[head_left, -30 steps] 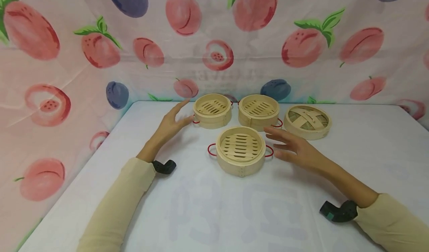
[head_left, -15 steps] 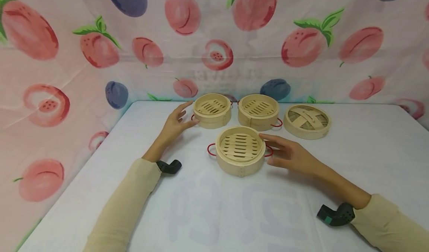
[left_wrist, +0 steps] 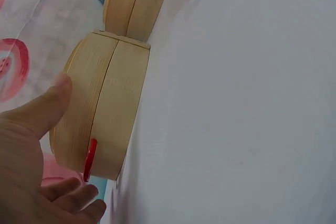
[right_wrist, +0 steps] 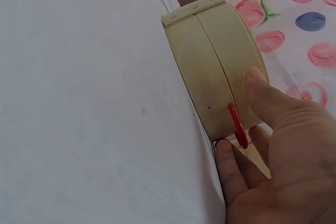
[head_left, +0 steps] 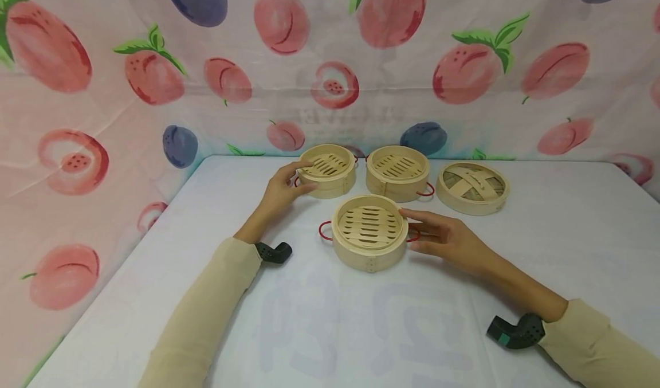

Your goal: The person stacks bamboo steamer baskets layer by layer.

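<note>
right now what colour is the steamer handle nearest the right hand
The handle is red, clearest in the right wrist view.

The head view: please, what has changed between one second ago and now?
The left hand moved right, to the side of the back-left basket. The right hand shifted slightly left, to the right side of the front basket. I cannot confirm a firm grip. Both baskets, the third basket and the lid stayed in place.

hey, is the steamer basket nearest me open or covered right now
Open: nothing covers the front steamer basket, and its slatted floor shows.
</note>
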Available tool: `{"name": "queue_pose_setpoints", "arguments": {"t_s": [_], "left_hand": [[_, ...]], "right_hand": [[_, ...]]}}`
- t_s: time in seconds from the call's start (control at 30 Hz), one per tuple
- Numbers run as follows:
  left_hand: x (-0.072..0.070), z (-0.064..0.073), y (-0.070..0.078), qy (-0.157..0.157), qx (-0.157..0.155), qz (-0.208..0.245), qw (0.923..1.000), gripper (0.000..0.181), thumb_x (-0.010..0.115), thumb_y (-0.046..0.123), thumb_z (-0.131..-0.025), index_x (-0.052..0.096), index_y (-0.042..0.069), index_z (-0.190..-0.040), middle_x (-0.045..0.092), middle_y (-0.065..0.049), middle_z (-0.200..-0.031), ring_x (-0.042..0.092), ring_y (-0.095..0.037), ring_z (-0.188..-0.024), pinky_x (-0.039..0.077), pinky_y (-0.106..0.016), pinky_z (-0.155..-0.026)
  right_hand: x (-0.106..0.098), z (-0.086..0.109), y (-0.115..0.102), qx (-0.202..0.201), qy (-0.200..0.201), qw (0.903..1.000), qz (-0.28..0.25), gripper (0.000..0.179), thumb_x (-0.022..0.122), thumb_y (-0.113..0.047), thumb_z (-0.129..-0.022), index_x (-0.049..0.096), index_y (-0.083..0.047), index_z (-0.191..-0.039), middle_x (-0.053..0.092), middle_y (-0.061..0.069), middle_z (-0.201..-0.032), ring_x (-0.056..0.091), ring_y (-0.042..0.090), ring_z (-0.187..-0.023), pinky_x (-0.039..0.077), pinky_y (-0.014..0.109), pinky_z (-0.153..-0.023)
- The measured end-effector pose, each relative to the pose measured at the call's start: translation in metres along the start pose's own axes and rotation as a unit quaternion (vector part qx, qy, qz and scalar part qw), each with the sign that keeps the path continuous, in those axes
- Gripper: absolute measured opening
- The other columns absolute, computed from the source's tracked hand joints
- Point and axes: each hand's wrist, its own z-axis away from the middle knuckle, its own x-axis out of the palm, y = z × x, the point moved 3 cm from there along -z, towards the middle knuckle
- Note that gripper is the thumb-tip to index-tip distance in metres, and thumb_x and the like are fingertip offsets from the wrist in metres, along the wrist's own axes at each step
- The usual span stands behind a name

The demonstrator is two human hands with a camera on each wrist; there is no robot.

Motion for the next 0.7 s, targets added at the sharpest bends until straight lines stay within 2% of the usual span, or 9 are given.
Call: {"name": "queue_pose_setpoints", "arguments": {"t_s": [0.27, 0.47, 0.7], "left_hand": [[0.0056, -0.0031, -0.0051, 0.0, -0.026, -0.022, 0.9994, 0.047, 0.076, 0.028, -0.084, 0.059, 0.018, -0.126, 0.046, -0.008, -0.142, 0.036, -0.024, -0.133, 0.031, -0.042, -0.108], [0.0076, -0.0049, -0.008, 0.019, -0.029, 0.001, 0.9994, 0.041, 0.077, 0.026, -0.082, 0.061, 0.016, -0.119, 0.046, -0.01, -0.141, 0.044, -0.028, -0.129, 0.038, -0.037, -0.104], [0.0085, -0.0048, -0.0095, 0.04, -0.029, 0.016, 0.9987, 0.042, 0.08, 0.026, -0.08, 0.059, 0.014, -0.115, 0.051, -0.008, -0.136, 0.047, -0.028, -0.126, 0.041, -0.037, -0.101]], "right_hand": [[0.0008, 0.0002, 0.0027, 0.018, 0.016, 0.9996, 0.015, 0.058, 0.068, -0.006, -0.088, 0.047, -0.011, -0.142, 0.044, 0.01, -0.144, 0.054, 0.022, -0.119, 0.049, 0.032, -0.09], [0.0019, -0.0027, 0.0006, 0.039, 0.034, 0.9974, 0.049, 0.055, 0.071, -0.014, -0.088, 0.051, -0.017, -0.138, 0.047, 0.004, -0.14, 0.051, 0.026, -0.122, 0.048, 0.029, -0.09], [0.0012, -0.0053, -0.0004, 0.041, 0.04, 0.9974, 0.043, 0.053, 0.071, -0.013, -0.087, 0.052, -0.013, -0.136, 0.048, 0.009, -0.139, 0.052, 0.03, -0.121, 0.049, 0.029, -0.089]]}}
